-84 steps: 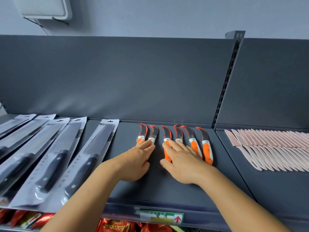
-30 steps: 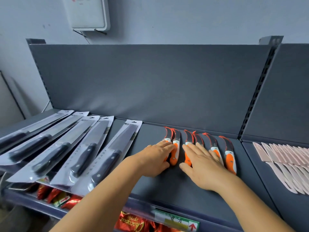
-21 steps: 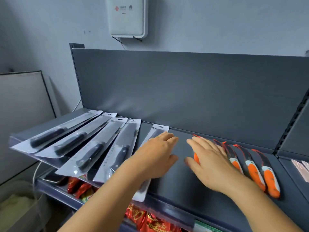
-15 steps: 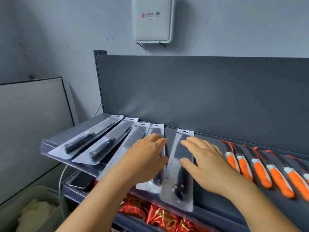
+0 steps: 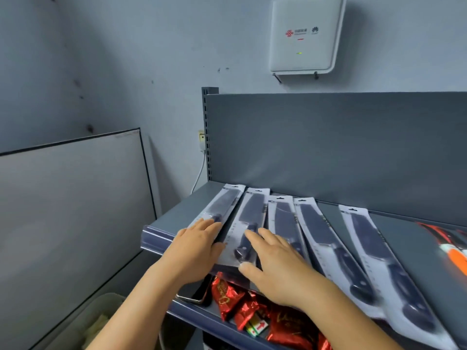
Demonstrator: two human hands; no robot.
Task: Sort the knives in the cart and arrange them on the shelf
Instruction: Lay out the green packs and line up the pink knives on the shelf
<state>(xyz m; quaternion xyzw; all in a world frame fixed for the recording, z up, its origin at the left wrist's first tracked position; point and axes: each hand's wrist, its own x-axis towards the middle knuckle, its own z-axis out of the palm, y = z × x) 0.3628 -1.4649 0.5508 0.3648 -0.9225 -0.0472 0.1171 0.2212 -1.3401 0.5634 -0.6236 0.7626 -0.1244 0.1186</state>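
1. Both hands had shifted leftward along the grey metal shelf (image 5: 166, 218) since half a second before, leaving the orange-handled curved knives (image 5: 454, 256) well off to the right, blurred at the frame edge.
2. Left hand (image 5: 194, 251) lay flat, fingers straight and released, grasping nothing; its fingertips rested on the lower end of the leftmost black-handled kitchen knife in a clear blister pack (image 5: 222, 208).
3. Right hand (image 5: 275, 263) was likewise spread open, palm down, over the lower part of the third packaged knife (image 5: 281, 215).
4. Second packaged knife (image 5: 249, 221) lay between the two hands, its black handle showing in the gap, with the right index finger touching it near the handle.
5. Fourth packaged knife (image 5: 321, 231) lay just right of the right hand; the fifth packaged knife (image 5: 369, 238) lay further right, apart from the others.
6. Red foil snack packets (image 5: 237, 301) sat on the lower shelf beneath the right wrist.
7. White wall-mounted router box (image 5: 305, 34) hung above the shelf's back panel.
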